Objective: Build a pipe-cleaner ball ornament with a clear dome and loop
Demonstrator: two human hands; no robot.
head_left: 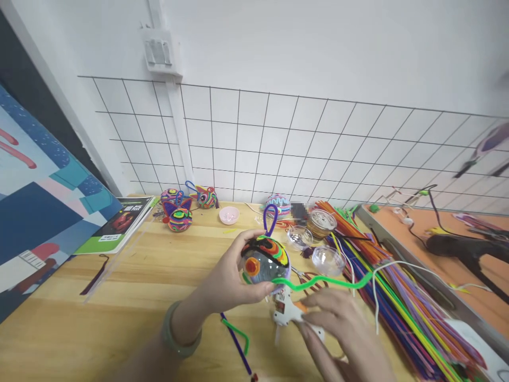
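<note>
My left hand is closed around a clear plastic ball partly covered with black, orange, yellow and green pipe cleaners. An orange coil sits on its bare side, and a purple loop stands on top. One long bright green pipe cleaner runs from the ball's lower edge off to the right, with my left thumb close to its start. Below the ball is a white glue gun with an orange trigger. My right hand, slightly blurred, has its fingers and thumb at the gun's handle.
Many coloured pipe cleaners lie in bundles at right, beside an orange tray. Clear half-shells, pliers and a spool lie behind my hands. Finished balls, a pink dish and a book stand further back.
</note>
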